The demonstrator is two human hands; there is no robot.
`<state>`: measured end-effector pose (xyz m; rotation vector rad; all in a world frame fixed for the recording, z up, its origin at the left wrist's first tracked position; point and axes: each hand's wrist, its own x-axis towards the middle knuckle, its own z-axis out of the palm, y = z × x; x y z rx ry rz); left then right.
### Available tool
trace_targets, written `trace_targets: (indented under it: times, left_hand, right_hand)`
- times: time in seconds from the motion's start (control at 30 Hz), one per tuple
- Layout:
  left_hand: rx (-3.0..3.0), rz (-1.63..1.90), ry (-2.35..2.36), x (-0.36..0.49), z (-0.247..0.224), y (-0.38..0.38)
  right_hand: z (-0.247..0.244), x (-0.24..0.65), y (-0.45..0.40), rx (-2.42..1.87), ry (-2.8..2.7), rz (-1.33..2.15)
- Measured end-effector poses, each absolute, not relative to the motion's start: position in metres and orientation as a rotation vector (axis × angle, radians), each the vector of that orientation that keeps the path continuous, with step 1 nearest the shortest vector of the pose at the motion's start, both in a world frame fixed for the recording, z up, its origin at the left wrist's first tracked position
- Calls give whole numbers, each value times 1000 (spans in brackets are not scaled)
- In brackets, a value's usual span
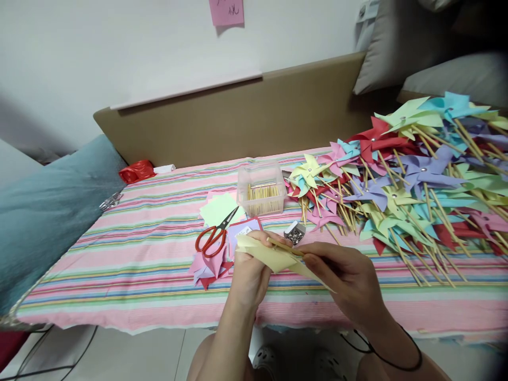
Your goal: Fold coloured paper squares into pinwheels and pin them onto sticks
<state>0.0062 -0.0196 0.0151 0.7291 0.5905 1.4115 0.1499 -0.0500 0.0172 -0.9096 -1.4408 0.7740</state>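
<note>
A pale yellow paper pinwheel (273, 257) is held up above the front of the striped cloth. My left hand (256, 267) is closed around its paper from the left, and some of the fingers are hidden behind it. My right hand (345, 275) pinches a thin wooden stick (283, 246) between thumb and finger, its tip lying across the paper's middle. Just beyond my hands is a small box of metal fasteners (295, 233). Left of them, scissors with red handles (212, 239) rest on loose coloured paper squares (222, 208).
A clear plastic box (262, 185) of wooden sticks stands behind the hands. To the right spreads a large heap of finished pinwheels (423, 169). A red plastic bag (137, 172) lies at the back left, near a blue cushion (59, 206). The striped cloth (130, 270) ends at the front edge.
</note>
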Motion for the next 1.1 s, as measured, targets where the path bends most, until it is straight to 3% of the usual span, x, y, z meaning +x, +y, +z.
trace_targets:
  times: [1.1]
  left_hand:
    - [773, 1410, 520, 4, 10, -22]
  right_hand:
    - [15, 148, -48, -923, -1528, 666]
